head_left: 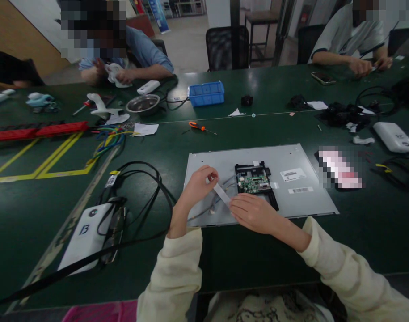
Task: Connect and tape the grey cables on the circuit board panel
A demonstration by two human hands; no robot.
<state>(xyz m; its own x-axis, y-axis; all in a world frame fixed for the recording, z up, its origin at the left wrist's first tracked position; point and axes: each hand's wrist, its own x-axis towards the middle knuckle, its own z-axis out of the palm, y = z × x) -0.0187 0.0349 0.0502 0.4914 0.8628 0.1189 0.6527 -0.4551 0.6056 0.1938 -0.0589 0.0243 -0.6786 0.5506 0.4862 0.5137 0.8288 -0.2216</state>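
Note:
A grey metal panel lies flat on the green table in front of me, with a small green circuit board set in a black frame near its middle. My left hand pinches one end of a white flat ribbon strip above the panel's left part. My right hand lies fingers together on the panel's near edge, touching the strip's other end. Thin grey wires run under the strip toward the board.
A white device with black cables lies at my left. An orange screwdriver, a blue bin and a metal bowl sit farther back. A white box is at right. Other people work across the table.

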